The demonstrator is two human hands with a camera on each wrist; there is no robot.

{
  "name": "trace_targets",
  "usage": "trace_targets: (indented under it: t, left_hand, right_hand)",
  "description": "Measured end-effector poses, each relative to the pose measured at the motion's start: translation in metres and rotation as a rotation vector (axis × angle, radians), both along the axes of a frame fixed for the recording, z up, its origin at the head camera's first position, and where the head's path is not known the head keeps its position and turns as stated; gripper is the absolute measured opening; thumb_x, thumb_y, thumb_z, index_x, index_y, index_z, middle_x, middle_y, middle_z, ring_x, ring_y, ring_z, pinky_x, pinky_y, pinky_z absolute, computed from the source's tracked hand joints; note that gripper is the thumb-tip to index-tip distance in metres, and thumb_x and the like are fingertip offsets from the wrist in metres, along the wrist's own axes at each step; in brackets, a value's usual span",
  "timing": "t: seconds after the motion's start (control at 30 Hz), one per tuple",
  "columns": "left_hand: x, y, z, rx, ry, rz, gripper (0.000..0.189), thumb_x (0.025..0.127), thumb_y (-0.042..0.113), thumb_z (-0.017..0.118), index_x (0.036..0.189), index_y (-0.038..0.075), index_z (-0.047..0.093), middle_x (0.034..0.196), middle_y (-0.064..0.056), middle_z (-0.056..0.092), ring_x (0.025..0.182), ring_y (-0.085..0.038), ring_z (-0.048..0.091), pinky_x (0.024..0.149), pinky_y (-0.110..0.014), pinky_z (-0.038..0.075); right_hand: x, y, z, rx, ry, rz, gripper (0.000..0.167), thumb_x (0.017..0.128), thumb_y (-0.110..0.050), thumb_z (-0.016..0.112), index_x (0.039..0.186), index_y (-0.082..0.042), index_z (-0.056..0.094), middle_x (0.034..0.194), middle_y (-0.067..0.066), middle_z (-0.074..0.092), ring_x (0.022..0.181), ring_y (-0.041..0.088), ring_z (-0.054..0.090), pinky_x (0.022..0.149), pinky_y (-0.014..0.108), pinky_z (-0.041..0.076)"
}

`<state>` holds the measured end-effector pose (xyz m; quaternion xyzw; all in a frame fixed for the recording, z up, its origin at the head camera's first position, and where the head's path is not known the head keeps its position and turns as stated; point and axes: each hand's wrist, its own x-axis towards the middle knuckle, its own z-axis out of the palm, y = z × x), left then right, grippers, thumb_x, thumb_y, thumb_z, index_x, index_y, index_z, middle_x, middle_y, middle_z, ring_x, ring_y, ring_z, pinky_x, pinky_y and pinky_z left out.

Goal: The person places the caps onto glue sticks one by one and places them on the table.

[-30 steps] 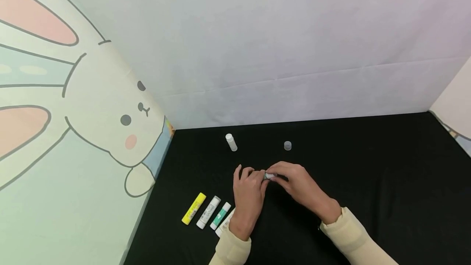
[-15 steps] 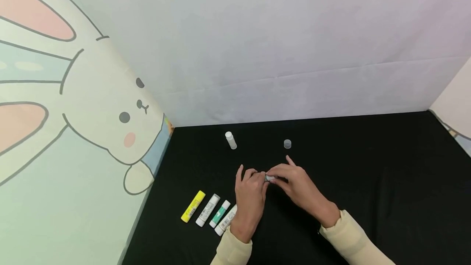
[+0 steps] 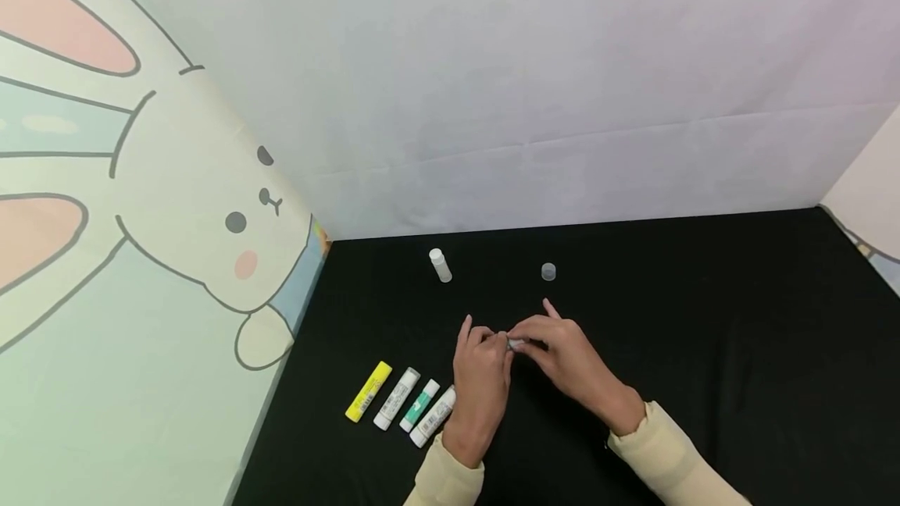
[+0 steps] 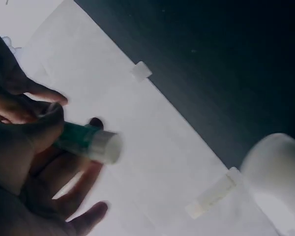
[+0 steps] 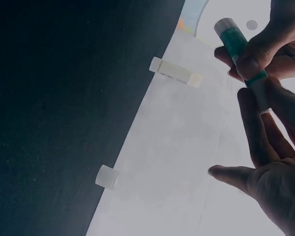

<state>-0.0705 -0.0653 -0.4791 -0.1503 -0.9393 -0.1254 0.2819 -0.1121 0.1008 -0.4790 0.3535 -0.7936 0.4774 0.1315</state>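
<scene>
Both hands hold one green-and-white glue stick (image 5: 232,43) above the black table. My left hand (image 3: 482,385) grips its green body between thumb and fingers. At the other end, my right hand (image 3: 571,354) pinches the pale end with thumb and fingertips. From the head view most of the stick is hidden by the fingers. In the left wrist view the far end of the stick is blurred and points away from the left hand. The right little finger sticks out, apart from the stick.
A white glue stick (image 3: 441,265) and a small clear cap (image 3: 548,272) stand farther back. On the left lie a yellow stick (image 3: 369,392), a white one (image 3: 397,399), a green-and-white one (image 3: 419,406) and another white one (image 3: 432,417), beside the left wrist.
The left hand has shifted slightly right and down with the glue stick, uncovering more of the nearest white stick. The right little finger has lifted. Both hands keep hold.
</scene>
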Motion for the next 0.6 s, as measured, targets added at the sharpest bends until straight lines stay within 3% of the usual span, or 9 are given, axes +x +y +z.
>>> trace_targets:
  t: [0.13,0.33,0.6]
  left_hand:
    - [0.0007,0.0012,0.0019,-0.015,-0.017,0.011,0.017,0.082,0.009,0.092,0.092,0.011,0.078,0.078,0.001,0.075,0.090,-0.019,0.067,0.113,-0.056,0.048]
    - [0.0019,0.0014,0.0052,-0.007,-0.052,0.048,0.018,0.087,0.018,0.089,0.102,0.012,0.081,0.095,0.001,0.081,0.097,-0.020,0.067,0.113,-0.058,0.046]
    - [0.0036,-0.0015,0.0045,-0.053,0.002,0.077,0.021,0.086,0.025,0.090,0.103,0.015,0.083,0.096,0.002,0.080,0.100,-0.022,0.067,0.110,-0.055,0.049]
  right_hand:
    - [0.0000,0.0013,-0.0014,0.009,-0.008,-0.012,0.032,0.081,0.011,0.083,0.104,-0.011,0.081,0.105,-0.002,0.079,0.097,0.015,0.076,0.107,0.077,0.038]
    - [-0.0007,0.0039,-0.0008,0.026,0.027,-0.029,0.033,0.081,0.009,0.084,0.107,-0.011,0.080,0.108,-0.003,0.078,0.100,0.016,0.075,0.108,0.068,0.045]
    - [-0.0008,0.0058,-0.0027,0.056,0.131,-0.015,0.036,0.078,0.010,0.087,0.108,-0.007,0.080,0.109,0.002,0.078,0.102,0.019,0.075,0.104,0.060,0.051]
